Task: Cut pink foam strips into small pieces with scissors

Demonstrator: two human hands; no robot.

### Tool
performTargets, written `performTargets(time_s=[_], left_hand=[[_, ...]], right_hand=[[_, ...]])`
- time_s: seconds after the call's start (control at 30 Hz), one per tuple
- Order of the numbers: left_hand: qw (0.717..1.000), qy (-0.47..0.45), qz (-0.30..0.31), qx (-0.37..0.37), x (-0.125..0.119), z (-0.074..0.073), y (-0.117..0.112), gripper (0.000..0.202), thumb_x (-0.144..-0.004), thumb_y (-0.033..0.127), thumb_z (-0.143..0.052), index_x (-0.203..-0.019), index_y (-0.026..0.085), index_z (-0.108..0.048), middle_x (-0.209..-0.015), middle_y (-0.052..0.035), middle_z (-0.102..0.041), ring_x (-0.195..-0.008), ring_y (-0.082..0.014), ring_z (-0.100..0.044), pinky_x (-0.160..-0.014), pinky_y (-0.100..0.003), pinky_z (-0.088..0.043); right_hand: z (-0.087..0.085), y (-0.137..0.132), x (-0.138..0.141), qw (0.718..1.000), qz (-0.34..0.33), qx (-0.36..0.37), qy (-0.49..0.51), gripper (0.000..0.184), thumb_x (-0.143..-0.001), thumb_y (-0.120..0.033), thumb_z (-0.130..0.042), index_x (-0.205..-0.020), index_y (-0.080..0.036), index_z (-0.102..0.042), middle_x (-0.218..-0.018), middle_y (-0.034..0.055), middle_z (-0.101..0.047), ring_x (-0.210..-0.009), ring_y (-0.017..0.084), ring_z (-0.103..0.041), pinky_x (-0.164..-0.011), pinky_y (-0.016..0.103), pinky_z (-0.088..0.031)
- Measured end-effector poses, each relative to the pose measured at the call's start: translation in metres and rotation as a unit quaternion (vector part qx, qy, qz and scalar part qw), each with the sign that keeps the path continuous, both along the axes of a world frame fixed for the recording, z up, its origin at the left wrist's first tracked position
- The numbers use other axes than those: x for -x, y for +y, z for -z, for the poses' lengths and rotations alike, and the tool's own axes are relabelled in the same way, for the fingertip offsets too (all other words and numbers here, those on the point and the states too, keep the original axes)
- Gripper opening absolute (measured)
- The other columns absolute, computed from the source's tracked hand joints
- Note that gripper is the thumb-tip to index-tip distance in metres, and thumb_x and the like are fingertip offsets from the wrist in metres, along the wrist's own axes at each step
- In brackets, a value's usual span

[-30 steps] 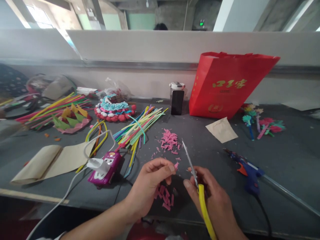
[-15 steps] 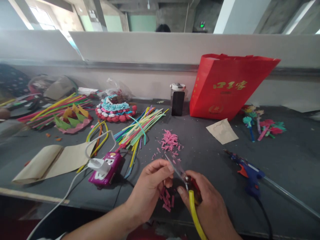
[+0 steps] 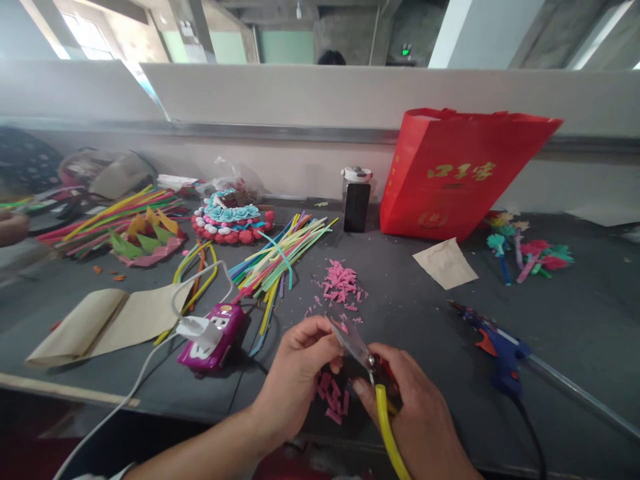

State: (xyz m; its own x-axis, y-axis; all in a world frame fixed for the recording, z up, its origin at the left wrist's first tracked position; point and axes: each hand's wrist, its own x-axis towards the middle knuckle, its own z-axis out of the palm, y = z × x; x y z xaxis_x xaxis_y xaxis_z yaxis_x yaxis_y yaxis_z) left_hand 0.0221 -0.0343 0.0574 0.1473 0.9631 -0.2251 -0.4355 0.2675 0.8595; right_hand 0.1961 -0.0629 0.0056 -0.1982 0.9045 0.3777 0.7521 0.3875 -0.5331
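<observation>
My right hand (image 3: 410, 407) grips scissors (image 3: 356, 343) with a yellow handle loop, blades pointing up-left toward my left fingertips. My left hand (image 3: 300, 373) is pinched on a small pink piece right at the blades; the piece is mostly hidden by my fingers. Below my hands lie cut pink pieces (image 3: 333, 395) on the dark table (image 3: 410, 307). A larger heap of pink scraps (image 3: 340, 283) lies just beyond the scissors.
A bundle of coloured strips (image 3: 280, 257), a magenta device with white cable (image 3: 213, 337), brown paper (image 3: 107, 320) and a round flower decoration (image 3: 231, 223) lie left. A blue glue gun (image 3: 497, 343), red bag (image 3: 463, 173), dark bottle (image 3: 356, 199) and small flowers (image 3: 527, 255) are right.
The scissors swung from pointing upward to pointing left at my left fingertips, and my right hand moved closer to my left hand. The blades now meet the pinched pink piece.
</observation>
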Motion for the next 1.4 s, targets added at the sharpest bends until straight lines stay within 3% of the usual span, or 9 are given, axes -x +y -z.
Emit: performTargets(time_s=[0.63, 0.87, 0.97, 1.17, 1.4], left_hand=[[1.0, 0.004, -0.006, 0.011, -0.002, 0.002, -0.003, 0.008, -0.074, 0.019, -0.072, -0.07, 0.016, -0.066, -0.061, 0.002, -0.059, -0.056, -0.0085, -0.05, -0.057, -0.02, -0.039], [1.0, 0.015, -0.01, 0.013, -0.001, 0.0, -0.001, 0.007, -0.073, 0.02, -0.073, -0.071, 0.017, -0.067, -0.058, 0.0029, -0.057, -0.053, -0.0075, -0.048, -0.054, -0.02, -0.037], [1.0, 0.015, -0.01, 0.013, 0.0, -0.001, -0.001, 0.007, -0.073, 0.021, -0.073, -0.074, 0.017, -0.067, -0.059, 0.0028, -0.057, -0.053, -0.0076, -0.048, -0.054, -0.02, -0.038], [1.0, 0.019, -0.016, 0.019, 0.0, -0.002, 0.0, 0.008, -0.073, 0.022, -0.073, -0.072, 0.017, -0.066, -0.059, 0.0022, -0.057, -0.054, -0.0084, -0.048, -0.055, -0.02, -0.038], [1.0, 0.009, -0.006, 0.016, 0.0, 0.0, -0.001, 0.009, -0.073, 0.021, -0.072, -0.07, 0.017, -0.064, -0.06, 0.0018, -0.057, -0.054, -0.0093, -0.05, -0.052, -0.02, -0.038]], right_hand=[[-0.006, -0.001, 0.001, 0.999, 0.006, 0.039, 0.013, 0.022, -0.088, -0.034, -0.058, -0.107, -0.024, -0.057, -0.091, 0.0023, -0.071, -0.078, 0.018, -0.07, -0.067, 0.027, -0.055], [-0.01, -0.001, 0.003, 0.997, -0.016, 0.056, 0.046, 0.016, -0.091, -0.038, -0.055, -0.1, -0.025, -0.058, -0.074, -0.0041, -0.07, -0.06, 0.013, -0.067, -0.058, 0.021, -0.052], [-0.012, -0.001, 0.003, 0.995, 0.008, 0.068, 0.075, 0.017, -0.09, -0.04, -0.056, -0.099, -0.026, -0.059, -0.067, -0.0061, -0.068, -0.052, 0.012, -0.064, -0.052, 0.019, -0.049], [-0.009, 0.0, 0.0, 0.996, 0.02, 0.064, 0.055, 0.024, -0.087, -0.042, -0.058, -0.104, -0.026, -0.057, -0.082, -0.001, -0.071, -0.068, 0.016, -0.069, -0.062, 0.024, -0.053], [-0.005, -0.003, -0.002, 0.999, -0.003, 0.039, -0.006, 0.027, -0.085, -0.037, -0.063, -0.108, -0.027, -0.053, -0.085, -0.0001, -0.069, -0.069, 0.017, -0.068, -0.061, 0.025, -0.052]])
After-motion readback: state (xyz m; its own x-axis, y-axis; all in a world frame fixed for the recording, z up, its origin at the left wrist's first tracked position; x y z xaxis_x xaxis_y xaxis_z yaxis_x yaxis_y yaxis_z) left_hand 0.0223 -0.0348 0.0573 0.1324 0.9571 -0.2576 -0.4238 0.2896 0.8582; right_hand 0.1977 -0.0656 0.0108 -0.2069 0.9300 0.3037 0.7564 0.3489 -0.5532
